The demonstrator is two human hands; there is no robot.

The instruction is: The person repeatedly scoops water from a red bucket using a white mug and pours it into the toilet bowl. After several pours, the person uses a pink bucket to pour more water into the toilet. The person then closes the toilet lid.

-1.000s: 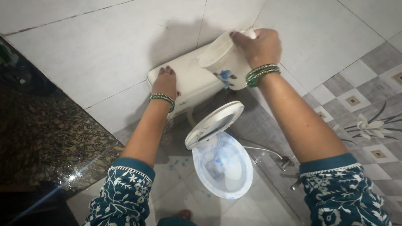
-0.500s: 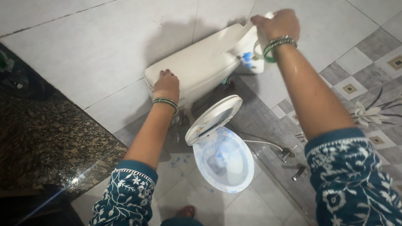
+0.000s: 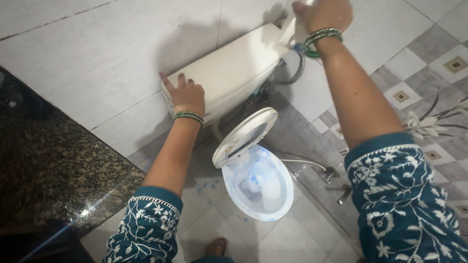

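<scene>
Speckled brown granite forms the desk at the far left. Next to it, the left hand lies flat with fingers spread on the near end of the cream cistern lid, which sits on the tank against the pale wall tiles. Below stands the white toilet bowl, its seat lid raised, holding water streaked with blue cleaner. Further right, the right hand is clamped on a white mug tipped at the lid's far end; whether anything is in the mug cannot be told.
</scene>
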